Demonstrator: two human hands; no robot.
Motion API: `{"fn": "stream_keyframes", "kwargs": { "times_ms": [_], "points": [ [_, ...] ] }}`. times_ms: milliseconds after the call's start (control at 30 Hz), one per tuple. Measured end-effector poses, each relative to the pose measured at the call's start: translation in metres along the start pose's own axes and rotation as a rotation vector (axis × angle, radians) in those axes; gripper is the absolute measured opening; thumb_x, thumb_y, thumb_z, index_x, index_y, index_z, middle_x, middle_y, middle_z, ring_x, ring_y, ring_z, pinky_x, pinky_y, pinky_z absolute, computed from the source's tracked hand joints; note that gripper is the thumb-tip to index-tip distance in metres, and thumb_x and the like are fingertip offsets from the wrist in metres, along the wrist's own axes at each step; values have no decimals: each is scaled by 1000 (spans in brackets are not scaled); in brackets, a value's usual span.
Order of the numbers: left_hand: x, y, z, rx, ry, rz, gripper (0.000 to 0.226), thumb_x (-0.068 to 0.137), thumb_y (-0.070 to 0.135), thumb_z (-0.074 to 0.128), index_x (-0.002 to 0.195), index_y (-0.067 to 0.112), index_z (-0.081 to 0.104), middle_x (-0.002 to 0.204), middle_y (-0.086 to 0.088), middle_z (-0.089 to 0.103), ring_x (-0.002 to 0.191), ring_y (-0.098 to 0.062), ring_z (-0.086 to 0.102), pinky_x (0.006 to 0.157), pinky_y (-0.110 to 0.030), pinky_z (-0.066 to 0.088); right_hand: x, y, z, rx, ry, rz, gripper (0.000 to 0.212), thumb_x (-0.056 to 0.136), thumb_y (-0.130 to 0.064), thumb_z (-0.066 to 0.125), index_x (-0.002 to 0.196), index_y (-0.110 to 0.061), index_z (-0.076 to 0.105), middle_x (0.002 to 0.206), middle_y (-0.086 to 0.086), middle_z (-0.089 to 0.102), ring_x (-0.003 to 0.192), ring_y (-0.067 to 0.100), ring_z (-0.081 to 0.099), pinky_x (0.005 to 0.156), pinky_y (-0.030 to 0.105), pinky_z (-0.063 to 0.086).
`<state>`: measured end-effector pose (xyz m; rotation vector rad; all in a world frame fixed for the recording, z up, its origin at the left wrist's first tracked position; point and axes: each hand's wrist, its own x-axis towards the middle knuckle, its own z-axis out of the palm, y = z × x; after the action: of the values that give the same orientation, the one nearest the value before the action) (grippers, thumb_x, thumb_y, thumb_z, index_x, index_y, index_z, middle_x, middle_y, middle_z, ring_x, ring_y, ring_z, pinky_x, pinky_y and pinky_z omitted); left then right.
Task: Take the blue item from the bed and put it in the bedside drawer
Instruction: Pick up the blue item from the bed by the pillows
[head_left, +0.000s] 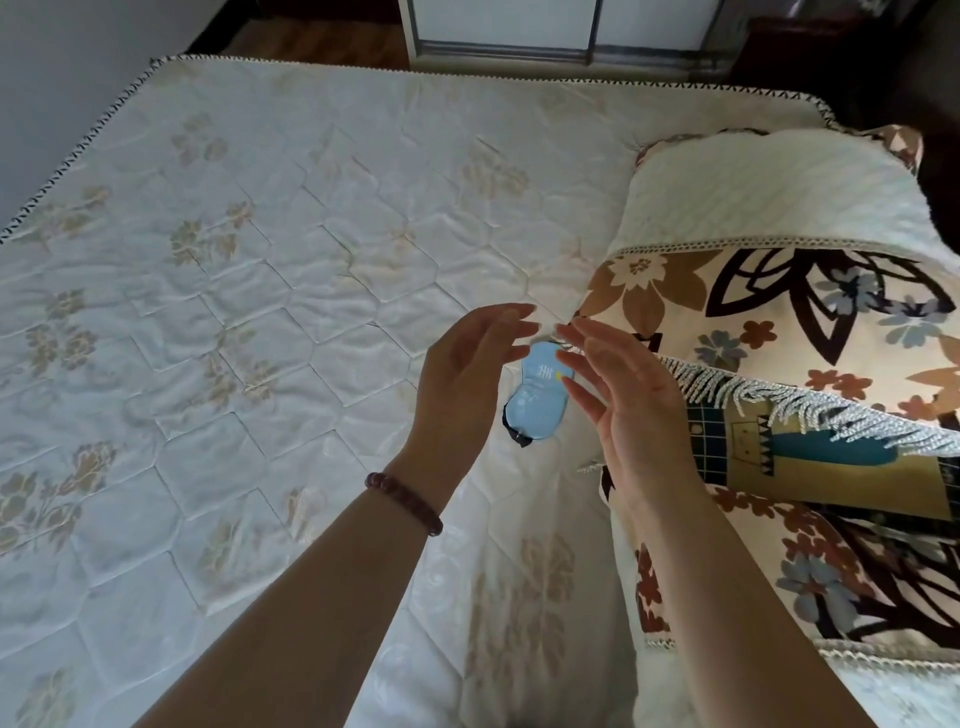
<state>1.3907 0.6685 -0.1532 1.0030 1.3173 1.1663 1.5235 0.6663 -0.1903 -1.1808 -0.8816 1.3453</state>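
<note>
A light blue eye mask (535, 402) with a dark strap lies flat on the white quilted mattress (249, 291), just left of the patterned pillows. My left hand (462, 379) hovers on its left side, fingers spread, a dark bead bracelet on the wrist. To the mask's right, my right hand (623, 400) is raised with its fingers apart, and its fingertips overlap the mask's upper right edge. Neither hand holds anything. No bedside drawer is in view.
A floral pillow (779, 322) with a white quilted top and a fringed throw (810, 415) lie along the bed's right side. Beyond the far edge of the bed are a wooden floor and a sliding door frame (504, 31). Dark furniture (914, 62) stands at the top right.
</note>
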Motion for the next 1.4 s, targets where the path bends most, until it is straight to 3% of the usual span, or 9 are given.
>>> {"fn": "stream_keyframes", "kwargs": {
  "times_ms": [400, 600, 833, 1167, 1300, 1400],
  "points": [
    [50, -70, 8, 97, 37, -68, 13, 90, 25, 57, 94, 27, 69, 104, 2, 72, 89, -9, 69, 83, -25, 48, 47, 66, -21, 24, 47, 67, 18, 88, -24, 65, 84, -39, 75, 98, -15, 76, 99, 8, 70, 88, 30, 51],
    [79, -114, 10, 148, 29, -47, 12, 87, 23, 63, 90, 32, 70, 95, 10, 73, 87, -6, 69, 71, -11, 50, 72, 104, -29, 41, 71, 76, 20, 87, -18, 67, 83, -36, 75, 99, -10, 76, 101, 11, 69, 81, 20, 52],
    [103, -168, 9, 250, -25, -21, 23, 83, 15, 64, 86, 37, 66, 78, 30, 69, 77, 12, 64, 61, 1, 41, 91, 156, -36, 8, 126, 126, 27, 84, -11, 71, 75, -36, 74, 95, -9, 75, 103, 14, 68, 81, 23, 52],
    [121, -228, 10, 258, 2, -128, 27, 86, 10, 57, 86, 36, 64, 88, 26, 65, 77, 20, 59, 62, 3, 39, 107, 204, -44, -53, 170, 173, 28, 85, 5, 62, 84, -22, 69, 97, -4, 73, 96, 3, 67, 96, 30, 49],
    [124, -252, 12, 288, -21, -172, 26, 84, 7, 58, 98, 27, 67, 99, 16, 67, 88, 6, 63, 69, -2, 44, 112, 225, -48, -42, 206, 202, 30, 85, 8, 60, 84, -21, 66, 94, -4, 71, 88, -1, 67, 90, 28, 48],
    [128, -266, 19, 334, -60, -195, 26, 84, 10, 59, 106, 23, 67, 110, 10, 67, 100, -10, 63, 83, -19, 49, 118, 240, -51, -61, 218, 210, 30, 84, 8, 61, 82, -21, 67, 92, -3, 72, 88, 3, 67, 88, 28, 49]
  ]
}}
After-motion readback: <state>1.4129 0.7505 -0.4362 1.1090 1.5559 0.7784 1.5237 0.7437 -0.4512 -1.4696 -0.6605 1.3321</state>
